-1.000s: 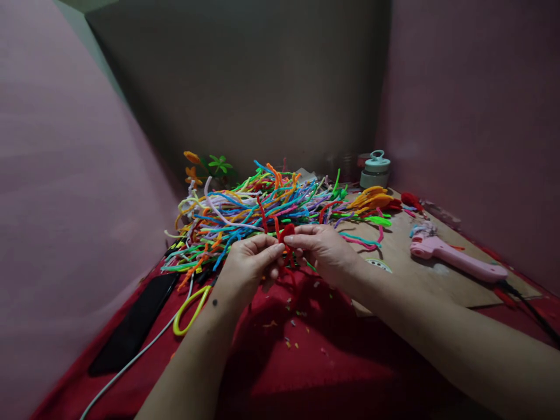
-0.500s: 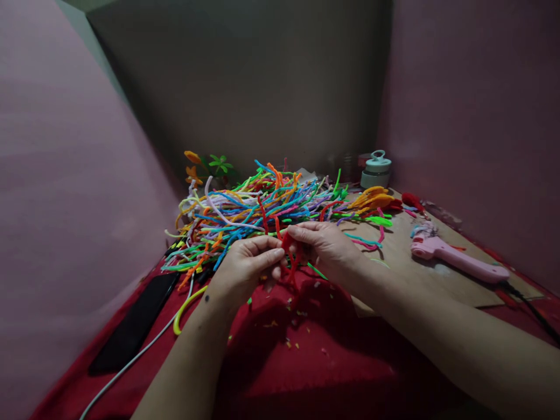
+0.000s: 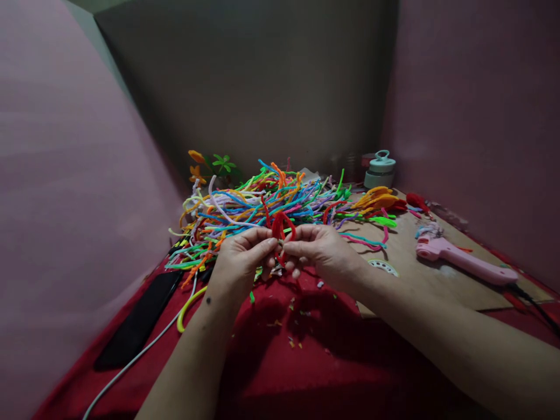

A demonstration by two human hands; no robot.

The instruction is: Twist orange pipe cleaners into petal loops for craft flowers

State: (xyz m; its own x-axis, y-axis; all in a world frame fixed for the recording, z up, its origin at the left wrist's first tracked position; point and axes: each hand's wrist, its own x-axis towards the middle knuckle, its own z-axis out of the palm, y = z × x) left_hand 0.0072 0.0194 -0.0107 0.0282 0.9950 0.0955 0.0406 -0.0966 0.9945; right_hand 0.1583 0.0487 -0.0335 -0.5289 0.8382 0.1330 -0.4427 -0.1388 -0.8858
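Red fuzzy stems (image 3: 279,224), bent into loops, stand up between my two hands near the middle of the view. My left hand (image 3: 247,254) pinches their lower part with thumb and fingers. From the right, my right hand (image 3: 317,248) pinches the same red piece, its fingertips almost touching the left ones. The fingers partly hide the bottom of the loops. Just behind the hands lies a large pile of many-coloured fuzzy stems (image 3: 236,207).
A dark flat object (image 3: 137,324) and a white cable (image 3: 140,354) lie at the left. At the right, a pink corded tool (image 3: 470,262) rests on a tan board (image 3: 420,286). A teal-lidded jar (image 3: 380,169) stands behind. Small scraps dot the red cloth (image 3: 306,373).
The red loops now rise above the fingertips, more upright and spread than before. Both hands have shifted slightly and their fingertips have come closer together. A white round piece now shows beside the right forearm.
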